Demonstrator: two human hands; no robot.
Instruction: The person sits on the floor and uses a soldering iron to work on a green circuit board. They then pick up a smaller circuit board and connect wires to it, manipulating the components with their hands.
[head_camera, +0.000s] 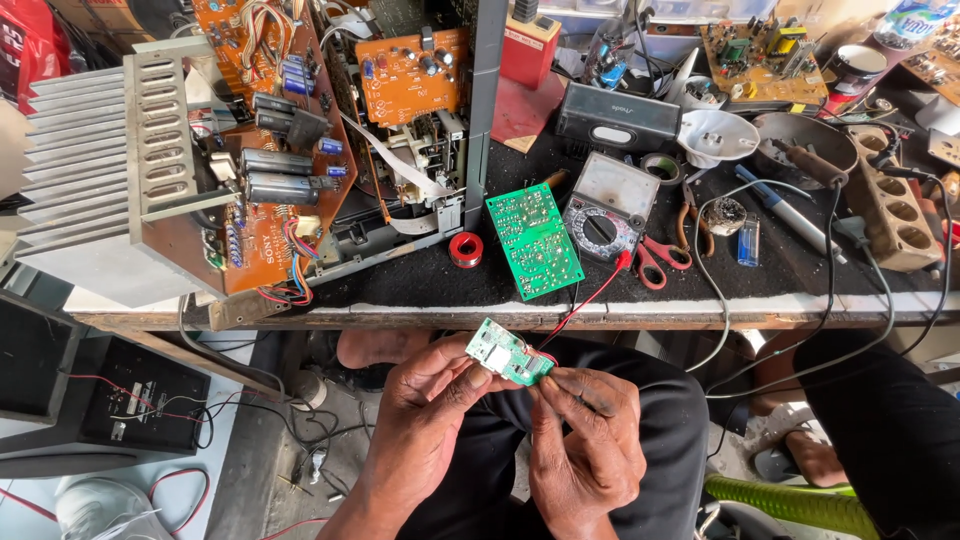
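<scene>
Both hands, left hand (430, 395) and right hand (585, 420), pinch a small green circuit board (507, 352), fingers hiding its lower edge.

Small green circuit board (508, 353) with white component, tilted, lower centre of frame, pinched between both hands.
</scene>
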